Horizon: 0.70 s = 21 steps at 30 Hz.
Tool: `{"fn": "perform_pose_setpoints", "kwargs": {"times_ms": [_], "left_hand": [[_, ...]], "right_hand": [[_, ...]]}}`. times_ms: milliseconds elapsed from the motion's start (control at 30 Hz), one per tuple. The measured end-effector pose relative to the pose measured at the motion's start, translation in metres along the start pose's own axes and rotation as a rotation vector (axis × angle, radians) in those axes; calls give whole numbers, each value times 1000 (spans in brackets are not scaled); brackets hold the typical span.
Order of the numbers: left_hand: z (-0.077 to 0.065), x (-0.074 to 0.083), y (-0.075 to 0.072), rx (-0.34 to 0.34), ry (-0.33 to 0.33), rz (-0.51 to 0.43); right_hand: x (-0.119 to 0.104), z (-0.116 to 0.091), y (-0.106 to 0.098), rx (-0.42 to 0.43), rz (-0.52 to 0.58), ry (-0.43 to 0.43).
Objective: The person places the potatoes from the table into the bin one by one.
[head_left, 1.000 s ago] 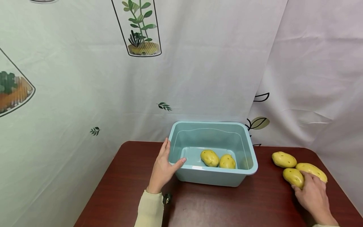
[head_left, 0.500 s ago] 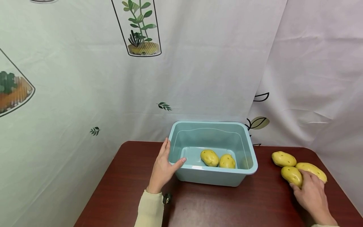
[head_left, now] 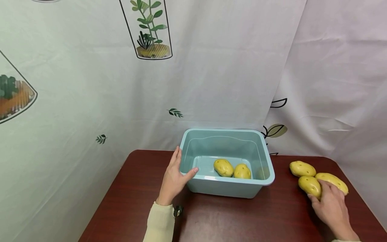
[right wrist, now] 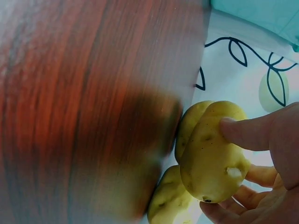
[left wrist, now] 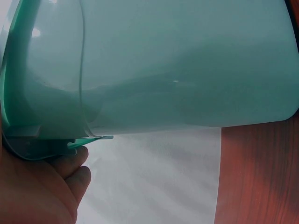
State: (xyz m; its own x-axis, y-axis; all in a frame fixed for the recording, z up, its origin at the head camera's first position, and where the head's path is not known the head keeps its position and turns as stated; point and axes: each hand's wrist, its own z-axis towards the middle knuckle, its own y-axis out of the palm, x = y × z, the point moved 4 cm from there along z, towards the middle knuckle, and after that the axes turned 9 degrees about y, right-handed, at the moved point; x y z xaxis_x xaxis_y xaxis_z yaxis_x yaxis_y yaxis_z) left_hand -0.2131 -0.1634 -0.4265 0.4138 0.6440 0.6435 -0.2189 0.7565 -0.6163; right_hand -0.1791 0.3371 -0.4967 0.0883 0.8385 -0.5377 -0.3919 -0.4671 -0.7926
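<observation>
My right hand [head_left: 332,205] grips a yellow potato [head_left: 310,186] between thumb and fingers at the table's right side. The right wrist view shows my thumb on one side of this potato [right wrist: 212,154] and fingertips on the other. Two more potatoes lie right by it, one behind [head_left: 302,168] and one to the right [head_left: 332,181], the latter partly covered by my hand. At the front left corner of a light blue plastic tub [head_left: 226,188], my left hand [head_left: 175,179] rests with straight fingers along the left side and the thumb over the front rim.
Two potatoes, a left one [head_left: 223,167] and a right one [head_left: 242,171], lie inside the tub. The dark red wooden table [head_left: 229,220] has its back edge against a white patterned cloth [head_left: 223,84].
My right hand has shifted slightly left, carrying the gripped potato a little left and back. My left hand and the tub have stayed in place.
</observation>
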Motion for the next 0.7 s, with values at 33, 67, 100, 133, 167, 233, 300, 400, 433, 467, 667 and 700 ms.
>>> {"fn": "perform_pose_setpoints", "kwargs": {"times_ms": [33,67,100,133,167,233,300,400,433,467,667,700], "left_hand": [[0,0,0,0,1,1],[0,0,0,1,2,1],[0,0,0,0,2,1],[1,0,0,1,3,1],[1,0,0,1,4,1],[1,0,0,2,5,2],[1,1,0,2,5,3],[1,1,0,1,6,6],[1,2,0,1,5,6],[1,2,0,0,4,6],[0,1,0,2,5,10],[0,1,0,2,6,10]], "right_hand": [[0,0,0,-3,-1,0],[-1,0,0,-5,-3,-1],[-1,0,0,-4,-4,-4],[-2,0,0,-4,-4,-6],[-2,0,0,-4,-5,-8],[-3,0,-1,-2,-5,-11],[-4,-1,-1,1,-6,-8],[-5,-1,-2,5,-6,-7],[-6,-1,-3,7,-6,-8],[-6,-1,-3,8,-5,-9],[-10,-3,-4,10,4,-19],[-10,-3,-4,11,6,-20]]}}
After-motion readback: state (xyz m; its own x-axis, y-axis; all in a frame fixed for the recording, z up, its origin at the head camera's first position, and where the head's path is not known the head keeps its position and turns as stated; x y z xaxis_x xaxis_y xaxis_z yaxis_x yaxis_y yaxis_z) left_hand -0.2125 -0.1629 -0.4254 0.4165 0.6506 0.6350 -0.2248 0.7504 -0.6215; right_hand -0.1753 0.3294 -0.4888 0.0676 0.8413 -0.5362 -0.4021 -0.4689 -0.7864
